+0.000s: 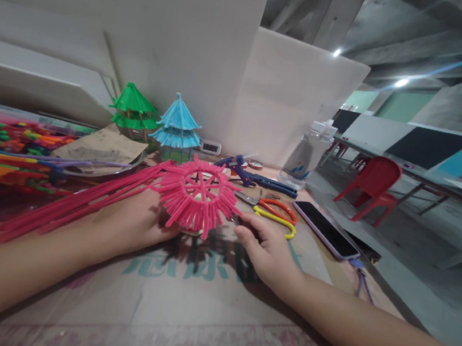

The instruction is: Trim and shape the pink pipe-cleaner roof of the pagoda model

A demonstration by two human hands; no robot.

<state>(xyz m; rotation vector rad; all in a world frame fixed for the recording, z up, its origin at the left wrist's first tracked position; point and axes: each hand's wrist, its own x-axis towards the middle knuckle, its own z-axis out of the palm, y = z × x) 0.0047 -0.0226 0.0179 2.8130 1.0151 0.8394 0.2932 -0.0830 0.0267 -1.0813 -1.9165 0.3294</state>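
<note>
A pink pipe-cleaner wheel (198, 191) with a spoked centre and a fringe of short spokes is held above the cardboard. My left hand (158, 217) grips it from behind on the left, most of its fingers hidden. My right hand (265, 249) is closed just right of the fringe, thumb and fingers together around a small dark, shiny thing (235, 218) that I cannot make out. Long pink pipe cleaners (81, 200) lie beside my left forearm. Scissors (277, 211) with orange and yellow handles lie just beyond my right hand.
Green (134, 108) and blue pipe-cleaner pavilions (176, 125) stand at the back. Around them are a glue gun (238, 168), a blue-handled tool (272, 184), a water bottle (304, 155), a phone (326, 230) and colourful pipe cleaners (5, 158). A red chair (373, 181) stands beyond the table.
</note>
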